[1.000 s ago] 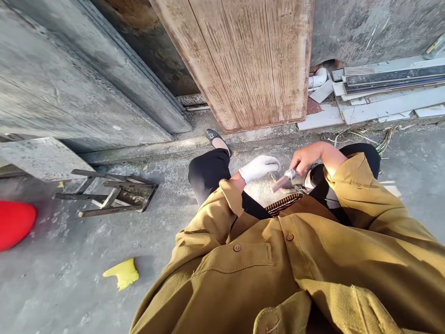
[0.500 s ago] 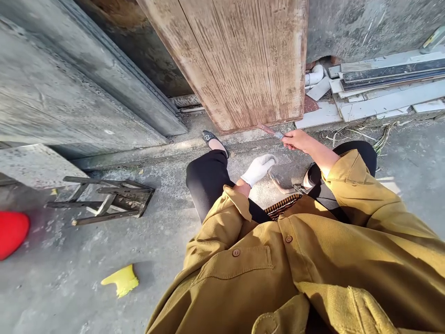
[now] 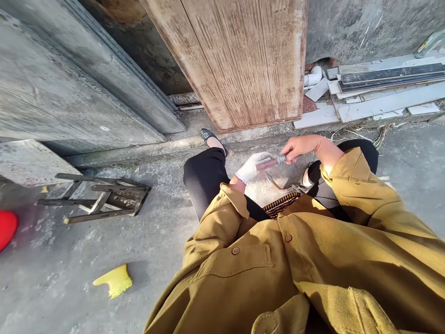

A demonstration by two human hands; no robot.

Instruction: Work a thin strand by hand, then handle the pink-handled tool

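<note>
Head view: mustard jacket (image 3: pixel 278 278) nearest. Above it, gloved left hand (image 3: pixel 253 166) curled loosely by a bent metal piece (image 3: pixel 278 184), grip unclear. Bare right hand (image 3: pixel 299 147) pinched on small hammer (image 3: pixel 271 162), blurred, over concrete floor (image 3: pixel 69 260). Wooden door (image 3: pixel 243 60) beyond.

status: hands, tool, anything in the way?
Right hand bare, gripping small metal-tipped tool. Left hand gloved, at tool's far end. Curved rusty piece below. Nothing between the hands.

- mustard-yellow corduroy jacket (image 3: pixel 313 269) with brown buttons and a flap chest pocket
- black trousers (image 3: pixel 205 176)
- white knit glove on left hand (image 3: pixel 252 166)
- bare right hand (image 3: pixel 295 147)
- black flat shoe (image 3: pixel 210 137)
</note>
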